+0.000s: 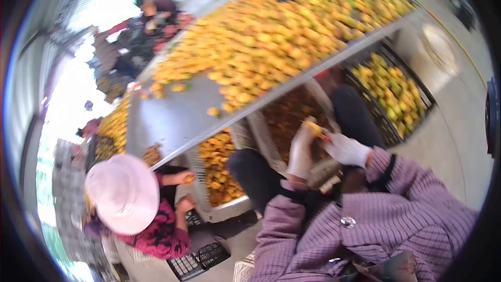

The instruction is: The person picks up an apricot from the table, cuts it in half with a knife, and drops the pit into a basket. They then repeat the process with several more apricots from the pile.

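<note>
My left hand (301,152), in a white glove, is closed around a small yellow-orange fruit (314,127). Close beside it, my white-gloved right hand (347,150) is closed on a small red-handled tool (326,138); blur hides the tool's working end. Both hands are above a pale crate (266,138) holding a dark brown mass (295,109) I cannot identify. To the left, between my knee and another person, stands a crate of orange fruit pieces (216,162).
A metal table (172,117) heaped with yellow-orange fruit (271,36) stretches ahead. On the right are a black crate of yellow-green fruit (389,91) and a white bucket (436,52). A person in a pale hat (122,193) sits left, near a black crate (201,258). More people work farther back.
</note>
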Demonstrator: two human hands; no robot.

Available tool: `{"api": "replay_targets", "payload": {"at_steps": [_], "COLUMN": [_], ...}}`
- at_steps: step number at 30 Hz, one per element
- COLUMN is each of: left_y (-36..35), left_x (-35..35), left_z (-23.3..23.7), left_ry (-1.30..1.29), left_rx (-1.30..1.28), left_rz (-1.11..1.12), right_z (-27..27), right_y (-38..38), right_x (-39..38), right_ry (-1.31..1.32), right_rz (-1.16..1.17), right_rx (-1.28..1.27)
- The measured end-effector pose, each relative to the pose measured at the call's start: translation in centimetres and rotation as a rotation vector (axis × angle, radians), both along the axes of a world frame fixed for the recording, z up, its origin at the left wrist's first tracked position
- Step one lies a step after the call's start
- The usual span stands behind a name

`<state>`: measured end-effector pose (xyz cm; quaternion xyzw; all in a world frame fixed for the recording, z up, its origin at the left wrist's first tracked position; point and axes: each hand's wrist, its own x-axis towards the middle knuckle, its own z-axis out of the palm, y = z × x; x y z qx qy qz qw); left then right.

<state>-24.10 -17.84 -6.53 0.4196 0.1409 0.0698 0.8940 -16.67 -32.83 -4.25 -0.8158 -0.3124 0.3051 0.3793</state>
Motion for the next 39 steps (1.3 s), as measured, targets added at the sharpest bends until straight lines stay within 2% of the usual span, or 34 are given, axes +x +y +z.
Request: {"api": "replay_targets", "payload": {"at_steps": [1, 2, 3, 5, 11, 13, 17, 19, 21, 22, 23, 25, 27, 28, 29, 30, 31, 33, 36, 37, 38, 39], "left_y": [-0.1, 0.5, 0.5, 0.5, 0.6, 0.1, 0.0, 0.9, 2.0, 2.8, 4.0, 7.2, 12.0, 14.6, 17.0, 18.9, 21.0, 26.7, 35.4, 36.1, 39.2, 40.5], "left_x": [0.0, 0.1, 0.6, 0.2, 1.0, 1.0, 1.5, 1.9, 1.7, 2.2, 2.2, 2.2, 1.7, 1.5, 1.1, 0.5, 0.1, -1.6, -4.7, -5.6, -6.5, -7.4], "left_z": [0.0, -1.3, -2.5, -1.0, -1.7, -1.0, -1.8, -2.0, -3.0, -2.7, -0.3, 2.7, 4.2, 4.8, 4.9, 6.1, 6.4, 4.8, 0.9, 3.3, 0.6, 0.9], "left_ry": [-0.006, -0.06, -0.1, -0.001, 0.015, 0.166, 0.216, 0.189, -0.084, -0.159, 0.009, -0.066, -0.089, 0.005, -0.008, -0.065, 0.002, 0.101, 0.456, 0.741, 0.868, 0.987], "left_rx": [0.04, -0.294, -0.455, -0.592, -0.671, -0.721, -0.709, -0.765, -0.776, -0.772, -0.791, -0.586, -0.343, -0.284, -0.208, -0.049, 0.038, 0.346, 1.088, 1.222, 1.447, 1.577], "left_rz": [0.052, -0.063, -0.029, 0.008, -0.064, 0.0, 0.094, 0.087, -0.03, 0.039, 0.172, 0.301, 0.299, 0.406, 0.48, 0.54, 0.641, 0.718, 0.842, 0.759, 0.877, 0.827], "right_z": [-0.5, -1.5, -2.3, -0.2, 0.5, -0.3, 1.7, 2.3, 2.7, 2.6, 2.8, 3.0, 4.1, 2.8, 1.5, 0.3, -0.5, -0.2, -3.5, -4.9, -3.0, -0.9], "right_y": [0.2, 0.1, 0.3, 0.8, 1.7, 1.9, 2.2, 1.8, 0.7, 0.3, -0.1, -1.1, -0.9, -1.4, -1.6, -1.8, -1.7, -1.8, -1.4, -1.0, -0.7, -0.2], "right_x": [0.1, 0.0, -0.2, -1.2, -0.8, -0.6, -0.2, 0.1, -0.1, -0.1, 0.3, 0.8, 1.5, 2.5, 3.7, 4.6, 5.4, 7.3, 9.6, 10.4, 10.3, 9.5], "right_ry": [-0.001, -0.066, -0.07, -0.068, -0.021, -0.032, -0.005, -0.015, -0.117, -0.11, -0.105, -0.135, -0.105, -0.134, -0.177, -0.334, -0.496, -0.514, -0.827, -0.933, -0.782, -0.629], "right_rz": [0.04, 0.016, 0.022, -0.049, -0.045, -0.025, -0.01, -0.026, 0.05, 0.06, 0.072, 0.033, -0.106, -0.094, -0.115, -0.174, -0.233, -0.243, -0.34, -0.386, -0.337, -0.289], "right_rx": [-0.042, -0.165, -0.155, -0.238, -0.295, -0.214, -0.353, -0.326, -0.285, -0.255, -0.23, -0.019, -0.038, 0.157, 0.228, 0.28, 0.342, 0.314, 0.456, 0.483, 0.398, 0.301]}}
